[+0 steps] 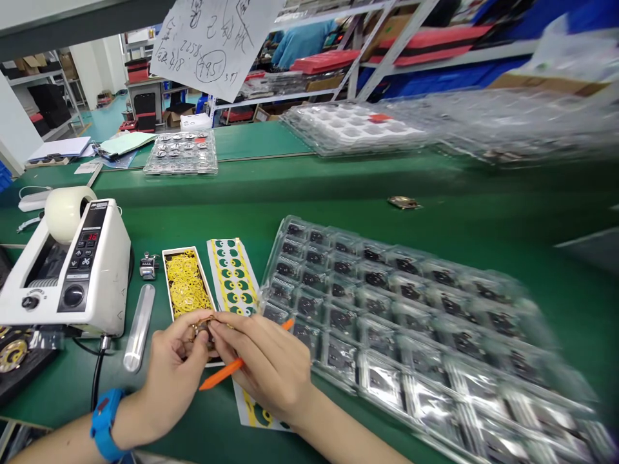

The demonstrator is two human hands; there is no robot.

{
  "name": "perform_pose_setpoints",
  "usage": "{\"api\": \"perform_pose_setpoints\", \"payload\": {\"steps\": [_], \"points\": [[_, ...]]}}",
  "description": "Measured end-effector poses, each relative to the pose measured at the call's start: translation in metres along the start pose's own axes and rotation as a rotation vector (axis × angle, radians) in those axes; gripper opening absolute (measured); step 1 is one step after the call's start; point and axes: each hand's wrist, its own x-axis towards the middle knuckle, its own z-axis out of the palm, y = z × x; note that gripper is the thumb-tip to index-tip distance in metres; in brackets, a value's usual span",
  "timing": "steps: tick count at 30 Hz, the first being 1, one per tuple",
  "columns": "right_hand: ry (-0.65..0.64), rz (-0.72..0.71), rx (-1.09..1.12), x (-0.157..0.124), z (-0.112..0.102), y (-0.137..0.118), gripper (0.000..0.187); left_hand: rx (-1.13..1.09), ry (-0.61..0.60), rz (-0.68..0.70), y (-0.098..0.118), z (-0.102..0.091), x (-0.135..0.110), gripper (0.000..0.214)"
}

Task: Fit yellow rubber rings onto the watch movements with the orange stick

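My left hand (169, 370), with a blue wristband (105, 422) below it, is closed on a small round gold-coloured metal part (203, 324). Fingers cover most of that part, so its exact kind is unclear. My right hand (273, 367) holds a pointed orange stick (222, 374) across the palm, while its fingertips touch the same metal part. Just beyond both hands is a white box (167, 274) of thin yellow ring-like pieces (188, 280). Partly under my right hand lies a sheet of green-and-yellow stickers (235, 267).
A large clear plastic tray (285, 241) with dark parts in its pockets fills the right side. A white tape dispenser (111, 258) stands left. Nearby are a tally counter (147, 265) and a clear plastic strip (139, 328). More trays (358, 125) line the back ledge.
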Motion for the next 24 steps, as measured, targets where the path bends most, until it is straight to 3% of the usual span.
{"api": "perform_pose_setpoints", "payload": {"steps": [6,9,13,17,20,24], "points": [[-0.014,0.103,0.021,0.002,0.006,-0.004,0.011,-0.024,0.000,0.009,0.000,-0.001,0.002,0.034],[-0.051,0.221,0.143,0.003,0.006,-0.003,0.010,-0.101,-0.015,-0.064,0.001,-0.002,0.006,0.041],[-0.078,0.406,0.335,0.007,-0.005,0.004,0.007,-0.188,-0.024,-0.198,0.005,-0.004,0.013,0.048],[-0.109,0.534,0.409,0.013,-0.020,0.014,0.007,-0.157,-0.030,-0.221,0.007,-0.008,0.016,0.052],[-0.114,0.443,0.365,0.013,-0.024,0.013,0.006,-0.076,-0.008,-0.145,0.007,-0.009,0.015,0.048],[-0.019,0.140,0.058,0.007,-0.018,0.001,0.009,-0.038,-0.036,-0.048,0.007,-0.007,0.011,0.043]]}}
